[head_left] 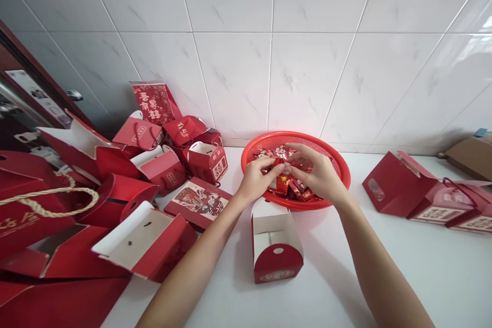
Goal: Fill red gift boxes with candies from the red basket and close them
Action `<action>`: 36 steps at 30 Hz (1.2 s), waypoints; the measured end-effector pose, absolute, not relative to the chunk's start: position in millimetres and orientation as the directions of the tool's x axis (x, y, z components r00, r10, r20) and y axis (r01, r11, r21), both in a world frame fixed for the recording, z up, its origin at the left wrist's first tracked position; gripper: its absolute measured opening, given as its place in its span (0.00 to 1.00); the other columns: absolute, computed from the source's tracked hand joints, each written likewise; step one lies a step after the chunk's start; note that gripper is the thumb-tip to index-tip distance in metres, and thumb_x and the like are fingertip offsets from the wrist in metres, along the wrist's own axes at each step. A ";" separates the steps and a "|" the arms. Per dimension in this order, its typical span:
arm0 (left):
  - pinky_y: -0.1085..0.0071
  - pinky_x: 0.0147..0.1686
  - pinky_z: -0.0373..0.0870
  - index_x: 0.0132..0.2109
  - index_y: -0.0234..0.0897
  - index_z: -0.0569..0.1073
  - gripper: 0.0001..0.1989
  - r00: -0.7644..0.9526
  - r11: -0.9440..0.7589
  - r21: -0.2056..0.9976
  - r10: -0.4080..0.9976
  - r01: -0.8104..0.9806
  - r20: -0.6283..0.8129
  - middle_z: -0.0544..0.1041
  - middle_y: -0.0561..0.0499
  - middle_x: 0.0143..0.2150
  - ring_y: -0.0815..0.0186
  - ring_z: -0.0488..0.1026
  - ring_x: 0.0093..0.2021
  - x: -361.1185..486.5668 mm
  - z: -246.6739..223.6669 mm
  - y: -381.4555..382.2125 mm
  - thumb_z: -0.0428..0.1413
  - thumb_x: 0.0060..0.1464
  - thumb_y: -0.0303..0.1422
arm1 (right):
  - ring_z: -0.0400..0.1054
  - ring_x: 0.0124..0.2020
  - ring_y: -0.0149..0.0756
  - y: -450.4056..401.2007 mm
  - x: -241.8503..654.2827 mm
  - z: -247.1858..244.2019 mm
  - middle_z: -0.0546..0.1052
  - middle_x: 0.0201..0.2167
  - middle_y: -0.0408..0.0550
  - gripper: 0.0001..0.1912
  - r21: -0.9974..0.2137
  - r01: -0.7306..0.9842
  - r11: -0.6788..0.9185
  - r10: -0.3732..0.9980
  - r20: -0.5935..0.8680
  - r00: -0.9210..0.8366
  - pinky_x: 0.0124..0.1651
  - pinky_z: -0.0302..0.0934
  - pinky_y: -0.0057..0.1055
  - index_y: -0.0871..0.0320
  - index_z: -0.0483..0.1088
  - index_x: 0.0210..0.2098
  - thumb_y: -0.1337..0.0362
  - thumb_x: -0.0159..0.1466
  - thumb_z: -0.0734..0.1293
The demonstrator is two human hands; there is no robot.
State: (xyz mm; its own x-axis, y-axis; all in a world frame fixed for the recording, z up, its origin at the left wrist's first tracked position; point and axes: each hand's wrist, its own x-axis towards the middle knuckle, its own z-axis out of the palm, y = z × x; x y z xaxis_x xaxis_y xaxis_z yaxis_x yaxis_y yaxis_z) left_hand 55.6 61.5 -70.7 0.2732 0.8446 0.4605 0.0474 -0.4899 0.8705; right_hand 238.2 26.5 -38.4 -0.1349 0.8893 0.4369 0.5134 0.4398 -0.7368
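A red mesh basket point(343, 177) with several small red wrapped candies point(302, 190) stands near the wall. Over it, my left hand point(255, 178) pinches a small red-wrapped candy point(280, 165). From the other side my right hand point(319, 170) curves in, its thumb meeting the same candy by the left thumb; part of the grip is hidden behind the fingers. Just in front of the basket, below my hands, sits an open-topped red gift box point(277, 267) with a white inside and a round hole in its front flap. Its visible inside shows no candy.
Several red gift boxes point(169, 174) and bags crowd the left, one with a rope handle point(57, 207). A flat printed box point(200, 202) lies beside my left forearm. More red boxes point(400, 184) and a brown carton point(471, 158) stand at right. A tiled wall point(234, 72) bounds the white table.
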 end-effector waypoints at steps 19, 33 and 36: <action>0.69 0.35 0.67 0.29 0.37 0.77 0.16 0.072 -0.333 0.933 0.936 -0.139 0.345 0.74 0.52 0.28 0.65 0.69 0.32 55.6 -73.9 67.0 0.65 0.50 0.45 | 0.73 0.41 0.51 53.5 271.2 -68.3 0.81 0.33 0.50 0.13 -0.300 0.924 0.238 0.969 0.010 -0.246 0.35 0.61 0.34 0.53 0.78 0.33 0.70 0.48 0.74; 0.68 0.39 0.71 0.32 0.36 0.79 0.16 0.076 -0.297 0.936 0.946 -0.190 0.316 0.79 0.51 0.32 0.62 0.74 0.36 56.0 -73.3 67.8 0.67 0.47 0.46 | 0.71 0.26 0.38 45.3 298.7 -44.7 0.77 0.25 0.45 0.15 -0.790 0.566 0.236 0.959 0.283 -0.004 0.31 0.63 0.34 0.56 0.73 0.29 0.51 0.63 0.67; 0.68 0.40 0.71 0.32 0.36 0.80 0.16 0.088 -0.307 0.937 0.942 -0.170 0.324 0.80 0.50 0.33 0.61 0.75 0.37 55.6 -73.5 67.5 0.66 0.48 0.46 | 0.73 0.23 0.37 41.6 295.0 -40.1 0.76 0.24 0.44 0.21 -0.936 0.285 0.206 0.975 0.221 0.020 0.28 0.64 0.33 0.56 0.72 0.31 0.44 0.56 0.75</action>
State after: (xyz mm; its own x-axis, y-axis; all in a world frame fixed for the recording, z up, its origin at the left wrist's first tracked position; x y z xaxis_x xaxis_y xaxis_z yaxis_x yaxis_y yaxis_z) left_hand 55.6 67.5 -73.5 0.0883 0.9418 0.3243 -0.1697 -0.3066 0.9366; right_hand 295.0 41.6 -40.1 0.0203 0.9751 0.2207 0.2853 0.2059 -0.9361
